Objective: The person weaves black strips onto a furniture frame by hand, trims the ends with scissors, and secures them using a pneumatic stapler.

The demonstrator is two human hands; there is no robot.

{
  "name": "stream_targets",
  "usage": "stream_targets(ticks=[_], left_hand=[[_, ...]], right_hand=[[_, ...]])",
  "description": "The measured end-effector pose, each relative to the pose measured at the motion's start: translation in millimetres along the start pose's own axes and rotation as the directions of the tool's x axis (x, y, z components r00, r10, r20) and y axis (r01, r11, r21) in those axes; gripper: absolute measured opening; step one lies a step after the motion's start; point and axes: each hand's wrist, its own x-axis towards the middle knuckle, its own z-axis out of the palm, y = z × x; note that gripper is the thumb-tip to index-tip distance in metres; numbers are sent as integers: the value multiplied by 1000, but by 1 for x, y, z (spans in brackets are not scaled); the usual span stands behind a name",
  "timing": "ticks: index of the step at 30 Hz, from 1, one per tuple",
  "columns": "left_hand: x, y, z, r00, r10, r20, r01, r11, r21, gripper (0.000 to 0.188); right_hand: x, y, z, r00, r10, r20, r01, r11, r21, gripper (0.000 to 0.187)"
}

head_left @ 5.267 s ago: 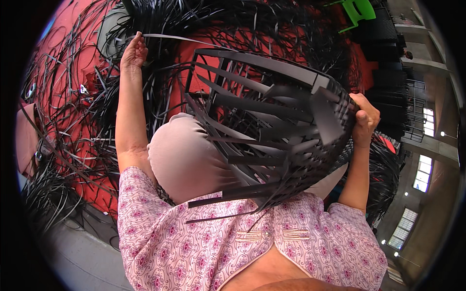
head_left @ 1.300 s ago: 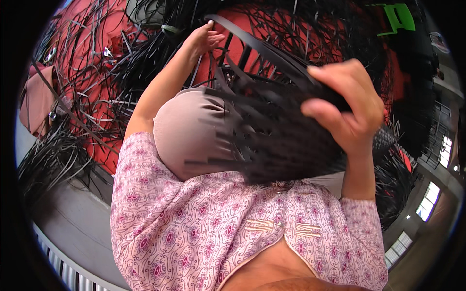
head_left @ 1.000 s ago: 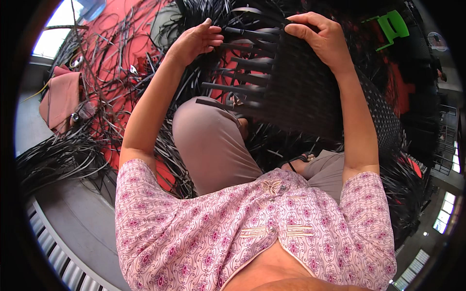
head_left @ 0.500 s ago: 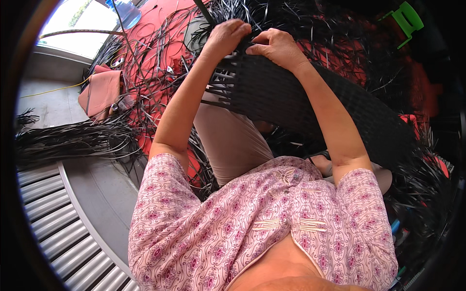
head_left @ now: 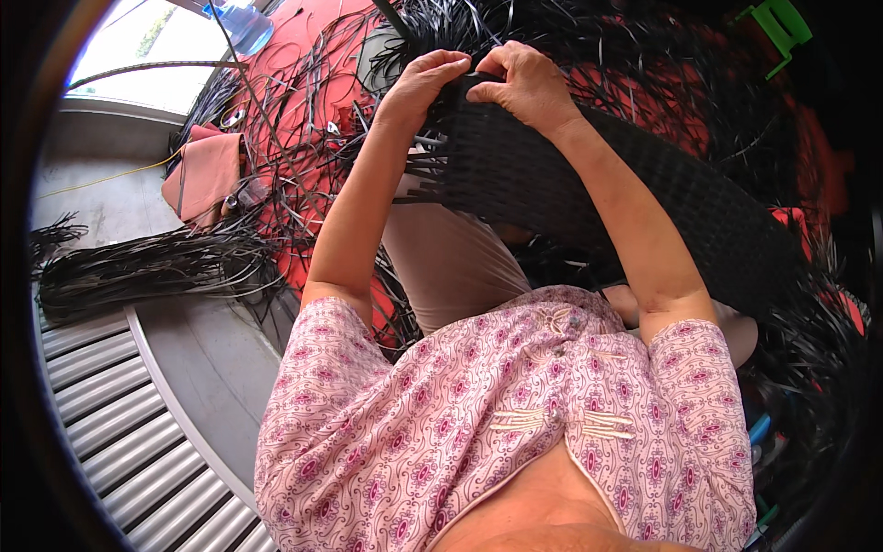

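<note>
A long black woven panel (head_left: pixel 524 175) made of flat strips lies across my lap and runs off to the right. Loose strip ends stick out of its left edge over my knee. At the panel's far left corner my left hand (head_left: pixel 425 83) has its fingers pinched together, apparently on a black strip. Close beside it, my right hand (head_left: pixel 529 87) is curled, thumb and forefinger closing at the panel's edge on a black strip. The strip between the two hands is mostly hidden by the fingers.
Loose black strips (head_left: pixel 303 92) cover much of the red floor. A thick bundle of strips (head_left: pixel 147 267) rests on the left beside a roller conveyor (head_left: pixel 120 405). Also around are a salmon-coloured cloth (head_left: pixel 204 175), a blue water bottle (head_left: pixel 248 29) and a green plastic stool (head_left: pixel 780 32).
My left hand has shifted slightly down and left, its fingers now more drawn out toward the right hand. My right hand has lifted a little. The whole view has shifted slightly.
</note>
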Motion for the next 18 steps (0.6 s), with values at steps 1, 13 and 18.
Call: stream_targets(ticks=[1, 13, 18], left_hand=[[-1, 0, -1, 1000, 0, 12, 0, 998, -64, 18], [-15, 6, 0, 969, 223, 103, -235, 964, 124, 19], [-9, 13, -9, 968, 219, 120, -247, 906, 344, 18]], right_hand=[[-2, 0, 2, 999, -44, -30, 43, 999, -19, 38], [-3, 7, -8, 990, -135, 27, 133, 989, 64, 32], [-13, 25, -50, 942, 233, 241, -267, 957, 116, 37]])
